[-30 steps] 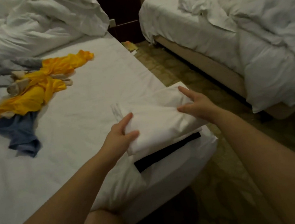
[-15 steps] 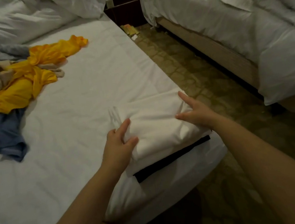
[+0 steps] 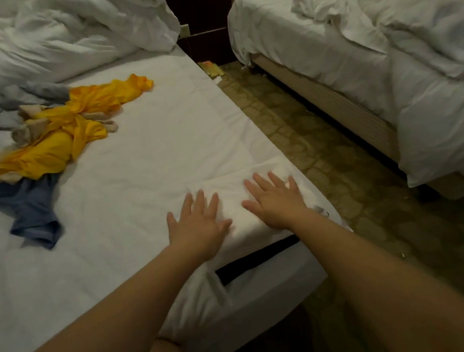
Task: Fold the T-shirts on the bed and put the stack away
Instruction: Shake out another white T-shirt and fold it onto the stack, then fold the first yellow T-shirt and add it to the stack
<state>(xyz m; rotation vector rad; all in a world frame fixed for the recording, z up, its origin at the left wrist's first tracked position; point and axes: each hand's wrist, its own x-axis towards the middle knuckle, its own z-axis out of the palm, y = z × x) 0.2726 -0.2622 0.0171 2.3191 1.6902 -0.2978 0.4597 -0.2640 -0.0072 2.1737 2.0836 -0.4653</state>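
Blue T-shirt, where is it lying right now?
The blue T-shirt lies crumpled at the left of the head view on the near bed, just below the yellow shirt, left of the left hand.

On my right stands another bed (image 3: 332, 99), with a messy white sheet (image 3: 410, 22) heaped on top. The floor (image 3: 325, 158) beside it is brown with a stone pattern. A small yellow thing (image 3: 211, 68) lies on it, near a dark cabinet (image 3: 200, 19). Far ahead on my left, a big white blanket (image 3: 61, 36) is bunched up
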